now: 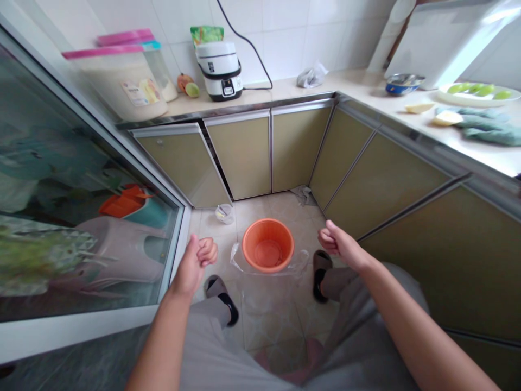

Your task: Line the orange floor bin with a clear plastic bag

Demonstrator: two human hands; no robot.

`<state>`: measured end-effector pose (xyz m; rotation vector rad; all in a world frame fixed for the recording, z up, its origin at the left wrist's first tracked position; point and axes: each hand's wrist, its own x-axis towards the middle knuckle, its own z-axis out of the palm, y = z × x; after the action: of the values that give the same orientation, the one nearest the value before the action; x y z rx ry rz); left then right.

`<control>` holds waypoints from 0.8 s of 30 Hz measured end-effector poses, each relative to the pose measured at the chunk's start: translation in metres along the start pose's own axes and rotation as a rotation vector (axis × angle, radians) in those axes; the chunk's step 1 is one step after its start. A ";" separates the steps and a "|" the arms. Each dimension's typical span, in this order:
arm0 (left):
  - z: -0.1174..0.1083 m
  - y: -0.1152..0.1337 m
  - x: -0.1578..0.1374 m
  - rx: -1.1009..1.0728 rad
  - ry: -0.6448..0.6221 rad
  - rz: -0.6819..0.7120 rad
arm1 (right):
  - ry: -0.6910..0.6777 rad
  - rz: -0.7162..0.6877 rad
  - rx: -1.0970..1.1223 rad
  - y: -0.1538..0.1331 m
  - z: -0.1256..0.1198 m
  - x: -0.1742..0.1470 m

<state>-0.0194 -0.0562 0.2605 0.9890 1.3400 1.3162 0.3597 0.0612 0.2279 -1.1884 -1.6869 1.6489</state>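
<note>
An orange plastic pot (pixel 267 245) stands upright on the tiled floor between my feet. Clear plastic film (pixel 299 263) lies under it and spreads out to both sides. To the left of the pot hangs my left hand (pixel 198 260), its fingers curled into a loose fist. My right hand (pixel 336 243) is likewise closed, on the right side above my slippered foot. Neither fist touches the pot or the film, and nothing shows in either one.
A small clear cup (pixel 224 213) sits on the floor near the cabinets, and a grey cloth (pixel 304 195) lies in the corner. A rice cooker (pixel 220 70), flour bins (pixel 122 81) and a plate of green fruit (pixel 480 93) stand on the counter. A glass door (pixel 81 179) borders the left.
</note>
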 end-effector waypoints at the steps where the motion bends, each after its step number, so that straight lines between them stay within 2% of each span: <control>1: 0.000 0.020 -0.011 -0.022 -0.005 0.006 | -0.025 -0.042 0.067 -0.018 0.000 -0.008; 3: 0.000 0.058 -0.024 -0.046 0.012 0.004 | -0.088 -0.139 0.137 -0.058 0.001 -0.018; 5: 0.000 0.089 -0.013 -0.071 0.047 -0.002 | -0.136 -0.191 0.175 -0.094 0.003 -0.012; 6: 0.001 0.100 0.004 -0.084 0.059 -0.010 | -0.154 -0.182 0.196 -0.107 0.004 0.000; 8: 0.002 0.106 0.056 -0.103 0.069 -0.057 | -0.171 -0.078 0.250 -0.119 0.009 0.039; 11: 0.002 0.080 0.142 -0.102 0.065 -0.258 | -0.151 0.172 0.314 -0.104 0.021 0.109; 12: 0.000 0.066 0.163 -0.077 0.064 -0.323 | -0.124 0.251 0.315 -0.094 0.024 0.127; 14: -0.004 0.037 0.190 -0.018 0.008 -0.370 | -0.128 0.308 0.327 -0.074 0.028 0.150; 17: -0.012 0.006 0.200 0.016 -0.061 -0.347 | -0.143 0.295 0.346 -0.054 0.026 0.159; 19: -0.015 -0.007 0.200 0.018 -0.063 -0.316 | -0.121 0.267 0.348 -0.047 0.021 0.158; 22: -0.014 -0.032 0.198 0.071 0.032 -0.246 | -0.021 0.184 0.273 -0.027 0.014 0.159; 24: -0.011 -0.062 0.192 0.250 0.156 -0.188 | 0.119 0.123 0.080 0.000 0.009 0.159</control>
<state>-0.0627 0.1237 0.1796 0.9143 1.7055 1.1195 0.2735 0.1898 0.1913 -1.3467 -1.4884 1.6663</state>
